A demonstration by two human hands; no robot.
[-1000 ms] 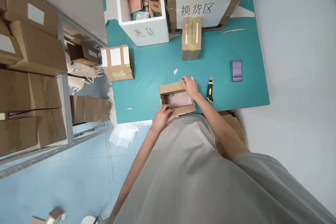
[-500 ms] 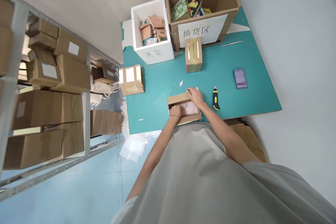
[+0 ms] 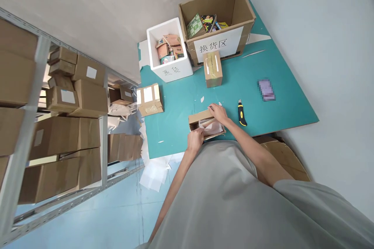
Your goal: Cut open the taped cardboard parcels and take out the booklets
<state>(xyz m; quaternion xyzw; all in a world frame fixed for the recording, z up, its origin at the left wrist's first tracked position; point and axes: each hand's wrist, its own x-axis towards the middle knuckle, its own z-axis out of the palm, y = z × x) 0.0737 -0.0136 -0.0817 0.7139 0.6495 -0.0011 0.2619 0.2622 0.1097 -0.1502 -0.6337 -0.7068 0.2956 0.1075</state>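
A small opened cardboard box (image 3: 199,117) sits at the table's near edge, against my grey shirt. Inside lies a pale pinkish packet in thin wrapping (image 3: 214,128), its left end slightly raised. My left hand (image 3: 195,140) is closed at the box's near left side, its fingertips on the packet's left end. At the far right corner of the box, my right hand (image 3: 218,113) is closed on the cardboard rim. A black and yellow utility knife (image 3: 242,114) lies to the right of the box, apart from both hands.
Behind stand a white foam box (image 3: 178,71) and a large carton (image 3: 248,33), both holding books. Two taped cartons, one in the middle (image 3: 213,76) and one at left (image 3: 150,99), rest on the green table (image 3: 175,124). A blurred purple item (image 3: 266,90) lies right. Shelves (image 3: 103,144) hold cartons.
My left hand has drawn back toward me from inside the box, and the packet's left end has lifted. My right hand stays at the rim. The whole view has shifted slightly.
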